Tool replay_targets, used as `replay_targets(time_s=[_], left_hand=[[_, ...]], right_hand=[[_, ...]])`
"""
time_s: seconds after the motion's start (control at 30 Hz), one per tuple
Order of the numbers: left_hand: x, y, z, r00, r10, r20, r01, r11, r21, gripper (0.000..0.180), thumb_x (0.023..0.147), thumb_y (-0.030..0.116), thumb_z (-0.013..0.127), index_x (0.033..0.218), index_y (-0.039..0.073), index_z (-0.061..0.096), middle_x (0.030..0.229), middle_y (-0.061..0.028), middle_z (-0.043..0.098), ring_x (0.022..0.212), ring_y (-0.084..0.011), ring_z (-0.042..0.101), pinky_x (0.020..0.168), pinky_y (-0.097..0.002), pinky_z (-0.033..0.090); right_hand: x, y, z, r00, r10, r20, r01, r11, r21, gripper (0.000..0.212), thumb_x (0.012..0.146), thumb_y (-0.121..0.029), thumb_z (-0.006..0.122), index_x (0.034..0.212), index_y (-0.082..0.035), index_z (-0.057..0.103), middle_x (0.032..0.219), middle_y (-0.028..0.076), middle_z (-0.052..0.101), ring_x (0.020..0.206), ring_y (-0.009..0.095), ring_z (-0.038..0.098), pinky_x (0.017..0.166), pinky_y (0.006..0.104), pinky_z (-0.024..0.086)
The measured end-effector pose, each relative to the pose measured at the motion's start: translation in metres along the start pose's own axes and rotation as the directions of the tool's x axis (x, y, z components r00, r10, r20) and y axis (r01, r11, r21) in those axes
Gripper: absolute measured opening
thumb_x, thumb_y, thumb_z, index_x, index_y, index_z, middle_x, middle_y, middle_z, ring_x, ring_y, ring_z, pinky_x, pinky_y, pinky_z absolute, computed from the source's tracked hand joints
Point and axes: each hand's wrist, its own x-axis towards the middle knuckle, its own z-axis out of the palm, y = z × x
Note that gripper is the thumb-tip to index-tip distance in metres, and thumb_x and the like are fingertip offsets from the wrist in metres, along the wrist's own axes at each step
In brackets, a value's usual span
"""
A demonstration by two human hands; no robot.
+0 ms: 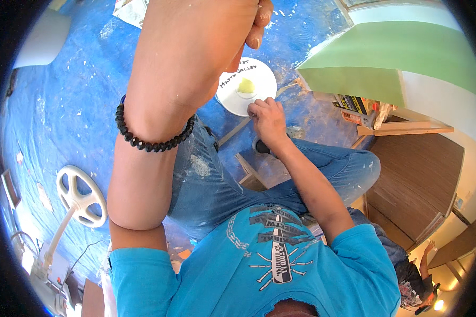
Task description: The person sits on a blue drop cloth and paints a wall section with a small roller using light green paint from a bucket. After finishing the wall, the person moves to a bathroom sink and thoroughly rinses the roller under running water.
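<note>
My left hand (209, 45) is raised close to the camera, a black beaded bracelet (143, 143) round its wrist. Its fingers are curled closed at the top of the view, and whatever they may hold is hidden. Below and beyond it is a round white bucket lid (259, 79) with dark handwriting and a yellow-green paint patch (246, 86) at its middle. Part of the lid's left side is hidden behind my left hand. My right hand (269, 121) is at the lid's near right rim, its fingers bent and closed on the edge.
Blue, paint-spotted sheeting (90, 105) covers the floor. A white fan with a spoked round base (82, 196) lies at left. A green and white wall (354, 68) rises at right, near small boxes (351, 108) and a brown cabinet (418, 174). Another person (418, 282) is at lower right.
</note>
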Motion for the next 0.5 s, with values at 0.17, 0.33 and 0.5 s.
replay_targets(time_s=[0.17,0.33,0.5], left_hand=[[-0.001,0.004,0.003,0.984,-0.059,-0.171,0.054,0.998,-0.038,0.023,0.106,0.025,0.063,0.102,0.003,0.068,0.068,0.0005,0.057,0.048,-0.0068,0.047,0.042,-0.0211,0.04],[-0.004,0.004,-0.002,0.999,0.038,-0.035,-0.04,0.998,-0.043,0.025,0.106,0.024,0.062,0.111,0.0,0.068,0.07,0.0009,0.058,0.051,-0.006,0.05,0.043,-0.0209,0.041],[0.003,-0.012,-0.009,0.991,0.122,-0.06,-0.121,0.993,0.016,0.026,0.107,0.028,0.061,0.112,0.003,0.068,0.069,0.0021,0.057,0.048,-0.0055,0.048,0.041,-0.0205,0.037]], right_hand=[[-0.001,0.01,-0.001,0.999,0.029,0.041,-0.028,1.0,-0.007,0.004,0.082,-0.01,0.069,0.081,-0.013,0.066,0.082,0.001,0.063,0.088,0.026,0.059,0.079,0.0402,0.045],[0.001,0.011,-0.003,0.999,0.016,0.048,-0.017,1.0,0.02,0.005,0.082,-0.01,0.07,0.08,-0.012,0.066,0.083,0.001,0.063,0.089,0.026,0.059,0.08,0.041,0.044],[0.007,0.005,-0.011,0.995,0.045,0.095,-0.051,0.997,0.061,0.042,0.08,-0.034,0.082,0.115,-0.013,0.07,0.125,0.013,0.061,0.121,0.036,0.054,0.105,0.0487,0.042]])
